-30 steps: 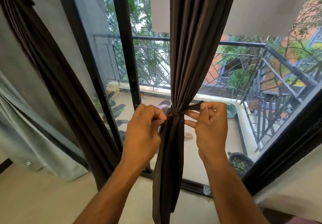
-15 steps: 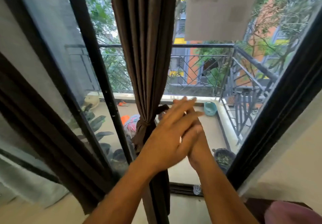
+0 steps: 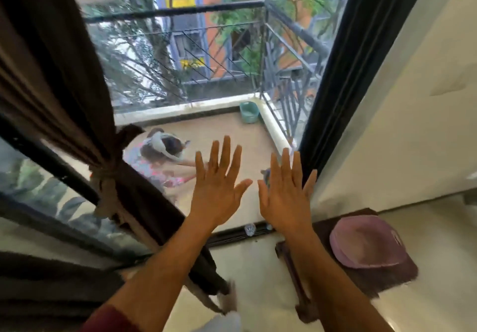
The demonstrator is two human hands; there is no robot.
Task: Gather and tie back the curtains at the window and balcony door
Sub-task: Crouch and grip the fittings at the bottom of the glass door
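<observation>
A dark brown curtain (image 3: 51, 78) hangs at the left of the balcony door, gathered and knotted by a tie (image 3: 108, 174) at its waist, with its tail trailing down to the floor. My left hand (image 3: 219, 184) and my right hand (image 3: 286, 192) are both raised in front of the glass, palms away from me, fingers spread and straight. Neither hand touches the curtain; both are to the right of the knot and hold nothing.
The black door frame (image 3: 335, 73) runs up the right side beside a cream wall (image 3: 413, 99). A purple basin (image 3: 366, 244) sits on a dark stool (image 3: 304, 280) at lower right. Beyond the glass are the balcony railing (image 3: 180, 11), a teal pot (image 3: 249, 112) and a person crouching (image 3: 160, 148).
My hands let go of the curtain tie, came together, then spread apart open in front of the glass. The view swung right, so the tied curtain now sits at the left.
</observation>
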